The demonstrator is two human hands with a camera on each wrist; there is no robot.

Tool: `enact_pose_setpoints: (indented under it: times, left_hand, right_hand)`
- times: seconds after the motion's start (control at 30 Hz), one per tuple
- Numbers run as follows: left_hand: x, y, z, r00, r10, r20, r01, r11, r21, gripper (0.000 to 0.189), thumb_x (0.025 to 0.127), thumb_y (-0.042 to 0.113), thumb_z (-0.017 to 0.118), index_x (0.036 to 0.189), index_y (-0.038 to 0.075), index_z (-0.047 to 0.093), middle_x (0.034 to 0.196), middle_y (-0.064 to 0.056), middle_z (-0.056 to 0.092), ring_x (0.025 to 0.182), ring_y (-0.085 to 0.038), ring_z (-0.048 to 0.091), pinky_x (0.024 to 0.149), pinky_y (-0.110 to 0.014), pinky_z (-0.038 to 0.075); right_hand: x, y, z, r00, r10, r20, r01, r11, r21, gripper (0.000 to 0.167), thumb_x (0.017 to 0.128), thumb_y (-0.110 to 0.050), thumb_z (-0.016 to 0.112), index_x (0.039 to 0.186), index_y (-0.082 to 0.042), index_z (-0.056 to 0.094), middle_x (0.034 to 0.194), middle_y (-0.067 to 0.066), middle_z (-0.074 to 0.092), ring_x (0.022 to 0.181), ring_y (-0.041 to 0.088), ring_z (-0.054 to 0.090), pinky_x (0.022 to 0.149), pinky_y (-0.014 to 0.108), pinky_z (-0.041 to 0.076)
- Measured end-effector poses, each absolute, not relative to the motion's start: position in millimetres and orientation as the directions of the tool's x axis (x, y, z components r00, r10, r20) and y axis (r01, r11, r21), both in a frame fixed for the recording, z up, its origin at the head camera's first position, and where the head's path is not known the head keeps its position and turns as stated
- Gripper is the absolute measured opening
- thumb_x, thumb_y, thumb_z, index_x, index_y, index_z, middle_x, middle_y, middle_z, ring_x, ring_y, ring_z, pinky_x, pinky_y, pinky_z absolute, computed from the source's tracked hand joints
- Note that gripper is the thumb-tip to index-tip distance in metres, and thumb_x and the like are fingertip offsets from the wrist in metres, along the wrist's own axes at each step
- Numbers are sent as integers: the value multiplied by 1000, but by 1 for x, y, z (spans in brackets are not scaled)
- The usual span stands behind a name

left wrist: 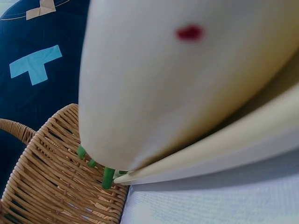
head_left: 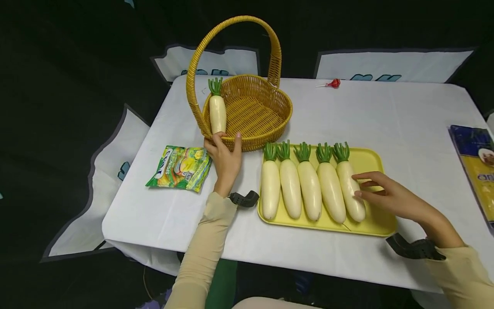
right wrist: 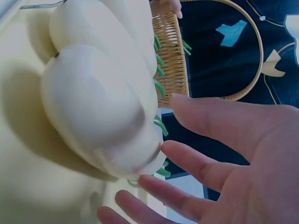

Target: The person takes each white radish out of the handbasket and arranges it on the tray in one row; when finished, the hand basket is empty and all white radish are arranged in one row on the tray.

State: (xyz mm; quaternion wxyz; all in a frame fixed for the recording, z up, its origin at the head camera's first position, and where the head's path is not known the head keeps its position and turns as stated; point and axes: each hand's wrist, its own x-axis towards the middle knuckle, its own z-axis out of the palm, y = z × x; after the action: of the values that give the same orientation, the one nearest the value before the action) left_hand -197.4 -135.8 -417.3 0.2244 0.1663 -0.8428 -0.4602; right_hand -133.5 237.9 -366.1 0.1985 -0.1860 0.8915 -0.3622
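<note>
A white radish (head_left: 218, 111) with green leaves lies in the left side of a heart-shaped wicker basket (head_left: 283, 101). My left hand (head_left: 225, 162) is at the basket's front rim, fingers at the radish's lower end, thumb spread away to the right. Several more radishes lie side by side on a yellow tray (head_left: 380, 225), leaves pointing to the back. My right hand (head_left: 397, 199) reaches over the tray's right side, fingertips right at the rightmost radish (head_left: 353, 195). In the right wrist view its fingers (right wrist: 201, 170) are spread beside that radish (right wrist: 88, 98).
A green snack packet (head_left: 181, 168) lies left of the left hand. Behind the tray, near the table's back edge, is a red lollipop (head_left: 334, 83). A blue and yellow package (head_left: 476, 165) lies at the right edge. The basket's tall handle (head_left: 233, 19) arches over it.
</note>
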Motion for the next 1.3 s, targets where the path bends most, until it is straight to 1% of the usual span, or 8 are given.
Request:
enact_pose_setpoints:
  times: [0.17, 0.43, 0.57, 0.67, 0.77, 0.93, 1.13, 1.3]
  left_hand:
    - [-198, -135, -416, -849, -479, 224, -72, 525, 848, 48, 87, 55, 46, 109, 13, 37, 139, -25, 8, 127, -39, 21, 98, -50, 30]
    - [-197, -134, -415, -851, -478, 218, -81, 529, 845, 49, 86, 55, 46, 109, 13, 37, 139, -25, 10, 125, -39, 23, 97, -49, 31]
    - [-196, -134, -414, -854, -476, 211, -88, 531, 843, 48, 86, 54, 47, 108, 12, 37, 139, -25, 9, 126, -39, 22, 97, -49, 31]
    - [-195, -134, -414, -852, -481, 208, -93, 529, 843, 48, 86, 54, 47, 108, 12, 37, 140, -25, 9, 127, -39, 22, 98, -49, 31]
    - [-195, -134, -415, -850, -483, 213, -89, 528, 845, 48, 86, 54, 47, 108, 12, 37, 140, -25, 9, 128, -39, 21, 99, -49, 29]
    - [-195, -137, -415, -851, -482, 206, -91, 522, 848, 50, 86, 57, 46, 108, 13, 36, 140, -25, 8, 128, -39, 20, 101, -49, 28]
    - [-196, -137, -415, -842, -494, 216, -89, 523, 848, 49, 86, 56, 46, 109, 13, 36, 140, -24, 7, 128, -39, 20, 100, -49, 28]
    - [-197, -135, -416, -842, -488, 231, -74, 528, 846, 49, 86, 55, 46, 108, 13, 37, 138, -24, 11, 123, -38, 25, 98, -48, 30]
  right_hand:
    - [-139, 234, -362, -867, -460, -191, -217, 693, -687, 38, 92, -26, 52, 123, -5, 48, 129, 14, 45, 114, 34, 47, 81, 22, 43]
    - [-150, 229, -358, -890, -422, -170, -242, 755, -609, 29, 92, -27, 52, 112, -7, 59, 113, 11, 57, 101, 30, 54, 73, 23, 46]
    - [-154, 226, -355, -892, -416, -174, -242, 767, -594, 32, 93, -29, 50, 114, -6, 58, 114, 12, 56, 102, 31, 53, 79, 35, 47]
    - [-158, 222, -351, -894, -410, -184, -221, 758, -613, 41, 93, -33, 48, 123, -4, 51, 120, 17, 52, 106, 34, 51, 83, 47, 43]
    - [-166, 216, -347, -897, -401, -187, -187, 727, -661, 49, 93, -35, 47, 130, -3, 43, 125, 20, 48, 110, 36, 48, 86, 52, 39]
    - [-184, 203, -343, -911, -367, -190, -133, 694, -707, 52, 93, -39, 46, 134, -8, 38, 132, 20, 44, 117, 39, 43, 90, 56, 36]
    - [-212, 174, -331, -958, -271, -92, -118, 666, -736, 57, 92, -42, 47, 137, -9, 35, 138, 24, 36, 126, 43, 32, 98, 59, 27]
    - [-240, 146, -323, -989, -144, -44, -53, 608, -792, 61, 88, -48, 49, 138, -16, 34, 139, 19, 36, 128, 35, 35, 100, 53, 31]
